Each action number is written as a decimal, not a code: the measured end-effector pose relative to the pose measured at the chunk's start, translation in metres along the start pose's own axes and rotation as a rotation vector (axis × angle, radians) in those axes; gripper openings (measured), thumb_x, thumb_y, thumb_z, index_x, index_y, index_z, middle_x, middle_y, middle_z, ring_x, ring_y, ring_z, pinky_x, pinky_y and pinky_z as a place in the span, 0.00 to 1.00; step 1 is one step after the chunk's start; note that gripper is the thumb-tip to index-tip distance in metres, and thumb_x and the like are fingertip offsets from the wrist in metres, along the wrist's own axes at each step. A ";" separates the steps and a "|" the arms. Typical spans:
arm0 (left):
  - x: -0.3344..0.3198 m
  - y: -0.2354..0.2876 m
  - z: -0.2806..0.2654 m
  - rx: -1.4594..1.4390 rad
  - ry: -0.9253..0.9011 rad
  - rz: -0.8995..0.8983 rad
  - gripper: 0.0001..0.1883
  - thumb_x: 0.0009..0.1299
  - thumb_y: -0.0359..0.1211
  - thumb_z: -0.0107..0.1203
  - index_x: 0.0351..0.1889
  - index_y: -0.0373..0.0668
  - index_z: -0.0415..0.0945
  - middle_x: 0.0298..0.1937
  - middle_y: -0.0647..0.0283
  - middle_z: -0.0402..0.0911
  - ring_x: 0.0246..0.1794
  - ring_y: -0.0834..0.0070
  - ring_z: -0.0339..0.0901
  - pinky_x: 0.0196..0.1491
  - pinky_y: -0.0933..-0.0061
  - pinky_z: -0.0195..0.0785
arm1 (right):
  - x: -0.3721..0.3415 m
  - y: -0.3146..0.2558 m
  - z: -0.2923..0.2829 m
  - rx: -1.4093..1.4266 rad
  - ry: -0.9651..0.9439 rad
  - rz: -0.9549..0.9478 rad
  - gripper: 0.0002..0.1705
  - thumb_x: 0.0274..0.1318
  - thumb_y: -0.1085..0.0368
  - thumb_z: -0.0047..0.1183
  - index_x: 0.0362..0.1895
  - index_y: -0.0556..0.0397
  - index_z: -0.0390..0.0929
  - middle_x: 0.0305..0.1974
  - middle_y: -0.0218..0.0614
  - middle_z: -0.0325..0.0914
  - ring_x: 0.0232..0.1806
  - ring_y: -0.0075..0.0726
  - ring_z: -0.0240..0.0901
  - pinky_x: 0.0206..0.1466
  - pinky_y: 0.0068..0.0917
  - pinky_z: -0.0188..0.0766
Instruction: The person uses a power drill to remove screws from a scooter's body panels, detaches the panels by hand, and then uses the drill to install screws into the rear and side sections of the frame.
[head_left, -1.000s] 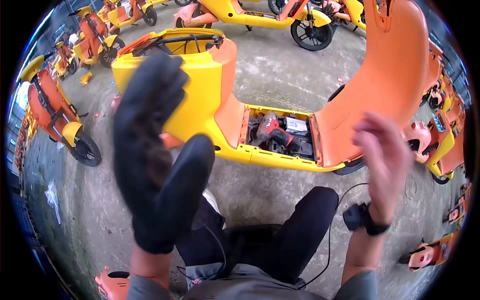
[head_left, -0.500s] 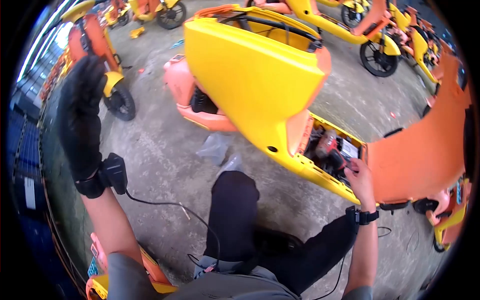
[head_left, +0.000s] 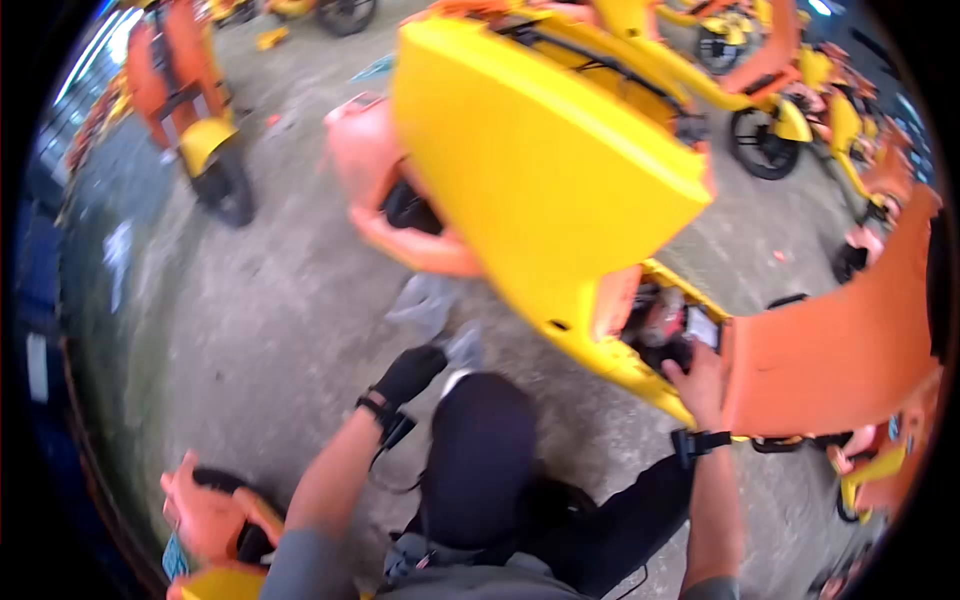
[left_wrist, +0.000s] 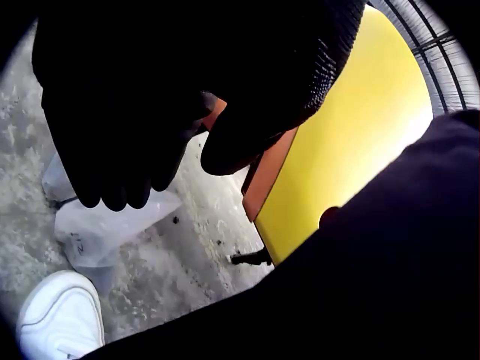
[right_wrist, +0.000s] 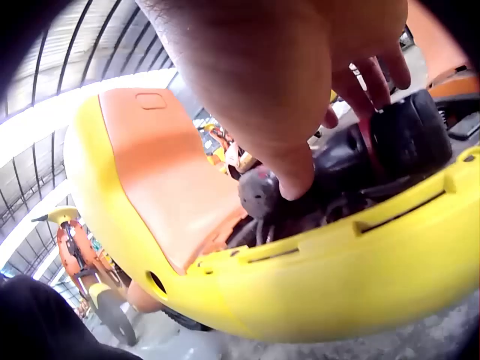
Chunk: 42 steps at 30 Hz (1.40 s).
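**Bare hand over the power tool in the scooter's bay**

The red and black cordless power tool (head_left: 662, 322) lies on its side in the uncovered bay, right of centre, behind the moulded yellow plastic rim (right_wrist: 315, 274) of the scooter. The person's bare right hand (head_left: 702, 385) spans it from above: the thumb is at the near side, close to the rounded grey end (right_wrist: 259, 193), and the fingers reach over the far side towards the black block-shaped end (right_wrist: 412, 135). Whether they are clamped on it cannot be told, since the contact is partly hidden.

The black-gloved left hand (head_left: 410, 375) hangs low on the left, its thumb apart from the fingers and nothing visible in its hold. It is near the crumpled clear plastic bag (head_left: 425, 305) on the grey concrete floor (head_left: 290, 320); touching or not is unclear.

The step in hand looks like getting a hold on the tool. It would go best with the palm settled on the black handle and the fingers wrapped well round before any weight is taken. A straight upward path should avoid snagging the rim or knocking the pale rectangular block (head_left: 702, 327) beside it.
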<state>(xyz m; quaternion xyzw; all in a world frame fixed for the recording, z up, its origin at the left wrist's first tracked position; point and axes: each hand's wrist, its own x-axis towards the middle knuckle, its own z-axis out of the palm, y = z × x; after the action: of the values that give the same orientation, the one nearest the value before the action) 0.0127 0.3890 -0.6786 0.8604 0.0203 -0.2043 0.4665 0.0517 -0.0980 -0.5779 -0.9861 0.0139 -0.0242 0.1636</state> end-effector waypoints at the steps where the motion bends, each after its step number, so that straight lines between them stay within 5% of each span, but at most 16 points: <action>1: 0.001 0.003 0.004 -0.037 -0.007 0.002 0.17 0.71 0.39 0.50 0.48 0.36 0.78 0.46 0.51 0.81 0.49 0.58 0.77 0.55 0.64 0.67 | 0.000 -0.010 -0.011 0.006 0.036 0.018 0.35 0.41 0.61 0.67 0.54 0.60 0.69 0.42 0.50 0.74 0.48 0.57 0.68 0.55 0.46 0.63; 3: 0.020 -0.046 0.008 0.331 -0.064 0.328 0.14 0.69 0.37 0.52 0.46 0.38 0.78 0.45 0.50 0.80 0.46 0.56 0.77 0.48 0.61 0.69 | 0.001 -0.023 -0.036 0.000 0.210 -0.088 0.28 0.44 0.62 0.64 0.50 0.59 0.71 0.41 0.49 0.74 0.46 0.56 0.70 0.52 0.46 0.67; 4: 0.014 -0.001 0.003 -0.214 -0.037 -0.057 0.13 0.65 0.34 0.53 0.46 0.41 0.78 0.43 0.51 0.80 0.45 0.55 0.76 0.45 0.59 0.69 | 0.002 -0.038 -0.059 0.124 0.322 -0.065 0.26 0.46 0.62 0.63 0.49 0.59 0.72 0.41 0.49 0.75 0.47 0.57 0.70 0.51 0.46 0.68; 5: 0.036 -0.058 0.005 0.496 0.037 0.530 0.15 0.63 0.33 0.53 0.47 0.42 0.78 0.42 0.53 0.80 0.45 0.54 0.76 0.44 0.58 0.69 | 0.001 -0.045 -0.087 0.082 0.300 0.007 0.24 0.47 0.63 0.62 0.49 0.59 0.73 0.43 0.50 0.75 0.49 0.56 0.70 0.52 0.45 0.68; 11: 0.066 -0.082 0.008 0.134 0.007 0.374 0.12 0.66 0.35 0.50 0.43 0.42 0.78 0.38 0.59 0.79 0.39 0.65 0.74 0.42 0.65 0.68 | -0.026 -0.075 -0.261 -0.115 0.880 -0.151 0.17 0.50 0.70 0.58 0.47 0.58 0.75 0.44 0.43 0.76 0.43 0.44 0.72 0.46 0.36 0.70; 13: 0.080 -0.081 0.007 0.020 0.025 0.385 0.11 0.68 0.36 0.50 0.41 0.41 0.78 0.35 0.62 0.78 0.36 0.70 0.72 0.39 0.68 0.67 | -0.039 -0.087 -0.332 -0.256 1.113 -0.219 0.18 0.48 0.73 0.58 0.46 0.58 0.74 0.43 0.46 0.75 0.45 0.53 0.70 0.48 0.41 0.68; 17: 0.086 -0.068 0.010 -0.080 0.023 0.411 0.12 0.72 0.38 0.48 0.37 0.40 0.79 0.30 0.67 0.77 0.29 0.79 0.70 0.34 0.75 0.65 | -0.038 -0.122 -0.459 -0.654 1.430 -0.429 0.19 0.49 0.72 0.56 0.48 0.56 0.73 0.45 0.43 0.75 0.48 0.49 0.69 0.53 0.40 0.65; 19: 0.084 -0.035 0.003 -0.135 0.020 0.391 0.14 0.71 0.38 0.51 0.45 0.37 0.79 0.37 0.64 0.80 0.36 0.76 0.74 0.41 0.74 0.70 | -0.019 -0.141 -0.509 -0.943 1.455 -0.529 0.20 0.49 0.70 0.56 0.49 0.56 0.73 0.45 0.43 0.75 0.48 0.48 0.69 0.55 0.40 0.64; 21: 0.076 -0.006 -0.007 0.396 0.057 0.640 0.14 0.73 0.35 0.47 0.48 0.38 0.78 0.48 0.52 0.79 0.50 0.61 0.74 0.54 0.63 0.68 | 0.002 -0.145 -0.546 -1.268 1.474 -0.426 0.21 0.50 0.68 0.53 0.52 0.55 0.72 0.45 0.43 0.76 0.50 0.50 0.70 0.58 0.40 0.64; 25: 0.051 0.067 -0.025 -0.010 -0.040 0.388 0.15 0.72 0.38 0.49 0.47 0.38 0.76 0.38 0.62 0.82 0.39 0.76 0.80 0.44 0.70 0.73 | 0.022 -0.140 -0.588 -1.238 0.971 0.279 0.14 0.55 0.65 0.46 0.43 0.53 0.79 0.43 0.46 0.80 0.50 0.51 0.74 0.53 0.42 0.71; 27: 0.027 0.102 -0.031 -0.167 0.010 0.336 0.14 0.72 0.38 0.48 0.43 0.37 0.77 0.36 0.62 0.82 0.35 0.74 0.78 0.41 0.71 0.72 | 0.029 -0.137 -0.595 -1.087 0.938 0.282 0.12 0.56 0.66 0.45 0.38 0.54 0.81 0.41 0.49 0.81 0.44 0.50 0.78 0.47 0.41 0.75; 31: 0.007 0.150 -0.057 -0.462 0.146 0.406 0.14 0.72 0.37 0.48 0.41 0.35 0.77 0.32 0.63 0.80 0.30 0.76 0.75 0.37 0.75 0.69 | 0.034 -0.144 -0.589 -0.904 1.451 -0.440 0.08 0.56 0.65 0.48 0.36 0.54 0.78 0.31 0.46 0.80 0.34 0.53 0.78 0.37 0.43 0.74; 34: -0.036 0.241 -0.078 -0.230 0.251 0.590 0.11 0.72 0.31 0.49 0.46 0.33 0.74 0.40 0.60 0.79 0.39 0.74 0.75 0.44 0.74 0.68 | 0.022 -0.184 -0.541 -0.585 1.358 -0.581 0.11 0.57 0.60 0.52 0.37 0.56 0.75 0.32 0.49 0.77 0.34 0.56 0.75 0.35 0.41 0.69; 35: -0.034 0.252 -0.081 0.012 0.340 0.864 0.12 0.72 0.29 0.49 0.50 0.32 0.73 0.46 0.56 0.78 0.46 0.72 0.75 0.51 0.73 0.67 | 0.007 -0.203 -0.514 -0.335 1.144 -0.548 0.10 0.54 0.63 0.51 0.38 0.54 0.77 0.27 0.49 0.78 0.29 0.55 0.76 0.33 0.43 0.73; 38: -0.050 0.309 -0.059 -0.437 0.098 0.824 0.27 0.72 0.27 0.47 0.68 0.33 0.55 0.65 0.56 0.65 0.63 0.66 0.66 0.64 0.70 0.59 | 0.008 -0.201 -0.434 0.048 0.681 -0.462 0.12 0.54 0.60 0.53 0.35 0.56 0.78 0.23 0.45 0.77 0.26 0.48 0.76 0.32 0.39 0.70; 42: -0.040 0.364 -0.024 -0.781 -0.219 0.767 0.28 0.74 0.34 0.45 0.69 0.34 0.52 0.67 0.54 0.62 0.67 0.65 0.61 0.69 0.66 0.53 | 0.004 -0.180 -0.318 0.643 0.117 -0.325 0.11 0.59 0.62 0.54 0.30 0.58 0.75 0.22 0.26 0.71 0.26 0.17 0.67 0.30 0.22 0.67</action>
<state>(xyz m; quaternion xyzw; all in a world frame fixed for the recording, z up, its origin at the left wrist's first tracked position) 0.0661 0.2095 -0.3630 0.5432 -0.2686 -0.0855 0.7909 0.0426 -0.0303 -0.2191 -0.8706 -0.1419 -0.1096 0.4581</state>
